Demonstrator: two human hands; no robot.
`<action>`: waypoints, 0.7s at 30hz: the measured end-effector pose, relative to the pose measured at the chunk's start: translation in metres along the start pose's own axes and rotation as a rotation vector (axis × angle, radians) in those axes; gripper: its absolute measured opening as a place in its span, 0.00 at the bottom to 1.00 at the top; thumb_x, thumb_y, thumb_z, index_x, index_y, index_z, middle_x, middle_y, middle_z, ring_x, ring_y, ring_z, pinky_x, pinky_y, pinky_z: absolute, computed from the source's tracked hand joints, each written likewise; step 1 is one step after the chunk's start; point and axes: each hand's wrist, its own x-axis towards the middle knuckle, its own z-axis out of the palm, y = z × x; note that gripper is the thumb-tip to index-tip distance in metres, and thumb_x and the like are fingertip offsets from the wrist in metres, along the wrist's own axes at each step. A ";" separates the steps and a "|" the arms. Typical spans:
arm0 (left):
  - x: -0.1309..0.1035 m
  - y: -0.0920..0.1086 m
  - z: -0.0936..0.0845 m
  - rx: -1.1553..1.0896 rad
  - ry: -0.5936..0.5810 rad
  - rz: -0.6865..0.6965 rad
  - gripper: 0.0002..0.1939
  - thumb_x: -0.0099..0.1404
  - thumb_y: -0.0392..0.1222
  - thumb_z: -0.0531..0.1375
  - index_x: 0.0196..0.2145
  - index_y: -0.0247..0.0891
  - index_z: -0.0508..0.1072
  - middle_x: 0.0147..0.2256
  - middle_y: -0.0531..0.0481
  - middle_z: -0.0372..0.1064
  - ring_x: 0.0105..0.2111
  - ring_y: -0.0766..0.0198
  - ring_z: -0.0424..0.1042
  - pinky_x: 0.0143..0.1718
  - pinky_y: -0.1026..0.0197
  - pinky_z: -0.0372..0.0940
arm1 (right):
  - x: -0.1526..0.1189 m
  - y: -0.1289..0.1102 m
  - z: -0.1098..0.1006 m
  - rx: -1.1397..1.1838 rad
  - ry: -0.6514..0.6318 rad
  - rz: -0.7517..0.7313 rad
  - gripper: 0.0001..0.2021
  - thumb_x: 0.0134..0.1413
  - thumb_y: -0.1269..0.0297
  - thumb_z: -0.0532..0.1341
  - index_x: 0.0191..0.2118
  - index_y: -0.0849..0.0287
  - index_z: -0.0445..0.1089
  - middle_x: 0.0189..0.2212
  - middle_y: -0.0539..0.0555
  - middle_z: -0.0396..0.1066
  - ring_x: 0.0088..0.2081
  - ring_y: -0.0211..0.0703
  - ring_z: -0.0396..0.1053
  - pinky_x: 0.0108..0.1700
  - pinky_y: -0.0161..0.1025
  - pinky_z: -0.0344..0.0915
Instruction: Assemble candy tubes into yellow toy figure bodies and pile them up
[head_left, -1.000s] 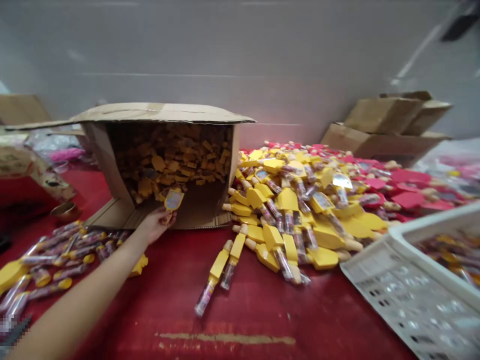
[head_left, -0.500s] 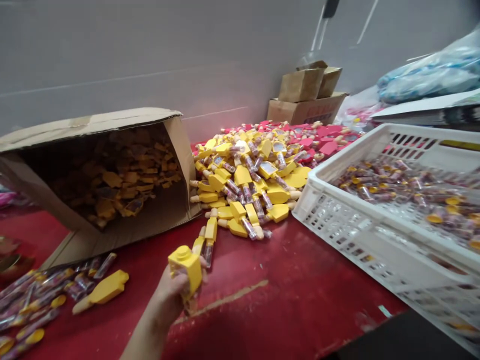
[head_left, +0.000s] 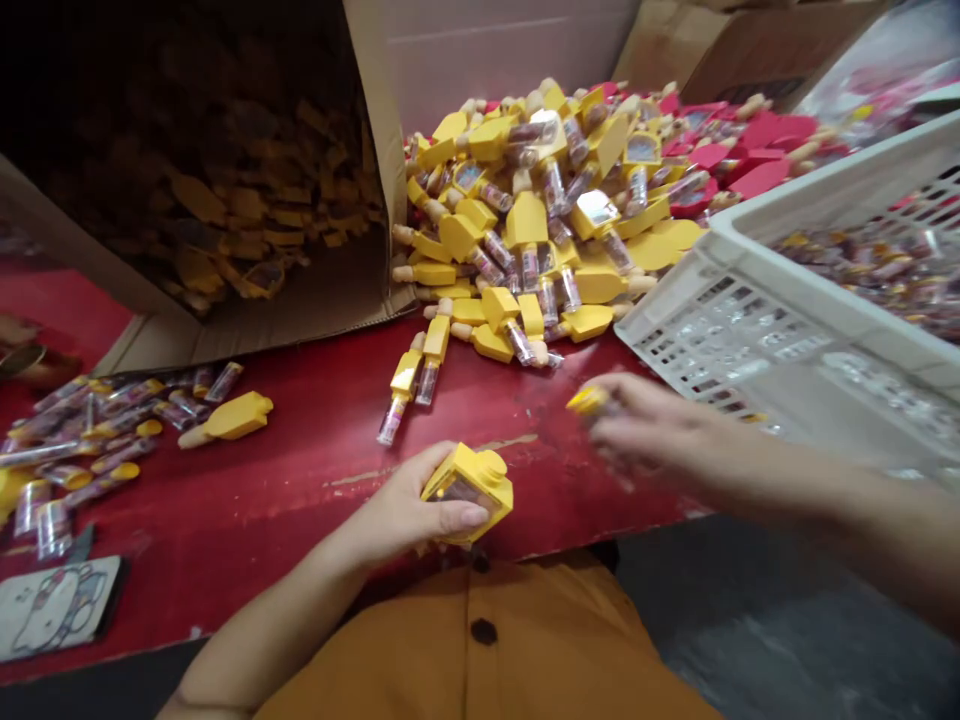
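My left hand (head_left: 431, 505) is closed around a yellow plastic case (head_left: 491, 490) with a clear window and a round neck, held over the table's front edge. My right hand (head_left: 637, 415), smeared by motion, pinches a small yellow-ended tube (head_left: 589, 400) by the white crate; most of the tube is hidden by the fingers. Ahead of both hands lies a heap of yellow cases (head_left: 529, 220) with pale wooden-looking handles and clear tubes attached. Two such pieces, one of them a yellow case with a tube (head_left: 401, 385), lie apart from the heap.
A cardboard box (head_left: 375, 110) on its side holds more yellow pieces. The white crate (head_left: 720, 300) at right contains many tubes. Loose tubes (head_left: 112, 420), a lone yellow piece (head_left: 240, 415) and a phone-like cartoon item (head_left: 60, 605) lie left on the red table (head_left: 300, 500). Pink pieces (head_left: 765, 160) lie behind.
The view has tilted down. My left hand has drawn back toward my body with the yellow case, now turned window up. My right hand has come into view, holding a small tube.
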 end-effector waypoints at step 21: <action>0.015 -0.022 -0.016 0.856 0.340 0.516 0.31 0.51 0.50 0.62 0.50 0.37 0.58 0.46 0.40 0.61 0.47 0.55 0.62 0.48 0.54 0.58 | 0.030 0.028 0.084 -0.051 0.011 -0.237 0.21 0.55 0.63 0.51 0.54 0.59 0.51 0.49 0.58 0.61 0.48 0.42 0.63 0.48 0.40 0.63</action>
